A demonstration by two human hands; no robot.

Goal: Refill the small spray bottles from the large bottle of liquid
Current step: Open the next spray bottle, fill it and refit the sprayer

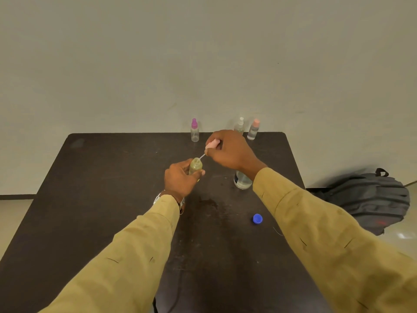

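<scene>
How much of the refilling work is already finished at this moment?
Done: a blue cap lies loose on the table, likely off the large bottle. In hand: the left hand grips an open small bottle; the right hand holds its pink spray head, tube at the mouth. Left: three capped bottles stand behind; their levels are unclear.

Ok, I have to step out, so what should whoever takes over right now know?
Left hand grips the open small bottle over the table. Right hand holds its pink spray head, dip tube at the bottle's mouth. Large bottle stands behind the right wrist; a blue cap lies loose, nearer. Three capped spray bottles stand at the far edge. Fill levels unclear: check each, then close the held bottle and the large one.
</scene>
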